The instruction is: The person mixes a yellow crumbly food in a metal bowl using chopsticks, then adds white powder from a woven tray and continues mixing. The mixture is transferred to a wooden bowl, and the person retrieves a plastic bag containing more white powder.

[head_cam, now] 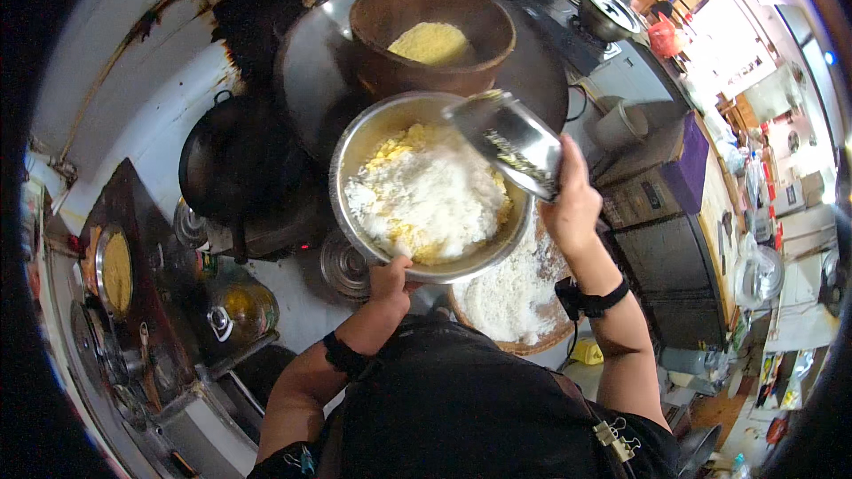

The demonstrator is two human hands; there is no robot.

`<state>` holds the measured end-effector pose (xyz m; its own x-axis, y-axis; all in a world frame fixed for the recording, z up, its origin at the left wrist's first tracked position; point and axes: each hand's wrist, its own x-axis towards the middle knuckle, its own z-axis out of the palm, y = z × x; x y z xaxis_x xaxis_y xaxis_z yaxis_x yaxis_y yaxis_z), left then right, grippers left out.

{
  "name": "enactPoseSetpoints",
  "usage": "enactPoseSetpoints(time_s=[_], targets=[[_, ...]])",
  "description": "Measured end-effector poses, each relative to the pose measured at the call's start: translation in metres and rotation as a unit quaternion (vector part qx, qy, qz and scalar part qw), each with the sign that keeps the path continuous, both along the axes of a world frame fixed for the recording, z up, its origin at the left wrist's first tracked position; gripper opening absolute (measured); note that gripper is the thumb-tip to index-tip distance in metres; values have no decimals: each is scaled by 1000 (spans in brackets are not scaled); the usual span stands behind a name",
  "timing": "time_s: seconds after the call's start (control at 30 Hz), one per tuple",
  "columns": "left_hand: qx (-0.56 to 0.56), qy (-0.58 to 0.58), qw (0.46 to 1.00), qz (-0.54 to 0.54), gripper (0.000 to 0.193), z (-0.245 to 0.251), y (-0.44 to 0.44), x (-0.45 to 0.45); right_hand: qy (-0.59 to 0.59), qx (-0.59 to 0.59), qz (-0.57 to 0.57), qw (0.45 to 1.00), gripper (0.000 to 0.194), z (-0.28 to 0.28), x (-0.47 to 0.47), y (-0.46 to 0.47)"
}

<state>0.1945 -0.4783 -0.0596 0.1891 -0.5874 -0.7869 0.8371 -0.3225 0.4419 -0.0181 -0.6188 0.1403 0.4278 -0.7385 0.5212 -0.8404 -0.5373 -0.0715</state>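
Note:
My left hand (391,284) grips the near rim of a round metal bowl (346,203), thumb over the edge. White flour-like powder (439,199) lies in the bowl on top of yellow grain-like material (399,146). In my right hand (574,203) is a metal scoop or small pan (512,140), tilted over the bowl's right side and blurred at its far end. Bits of residue cling to its inner surface. Behind the bowl, a brown steamer tub (432,80) stands in a large wok (313,73) and holds a mound of yellow meal (432,42).
A round tray of white powder (509,293) sits below the bowl at right. To the left are a black wok (233,153), a glass jar (246,309) and a bowl of yellow meal (116,273). A purple-covered box (685,159) and a beige bucket (622,123) stand on the right.

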Motion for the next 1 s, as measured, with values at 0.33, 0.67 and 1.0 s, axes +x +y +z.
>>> enactPoseSetpoints(time_s=[0.33,0.67,1.0], targets=[[5,-65,998,-26,39,8,-2,6,-302,98,-84,945,52,-84,-92,-14],[67,-136,988,-11,8,16,-7,10,-614,445,-405,512,42,-250,-376,115],[38,-138,990,-9,34,22,-6,1,-405,323,-550,656,72,-328,-446,112]])
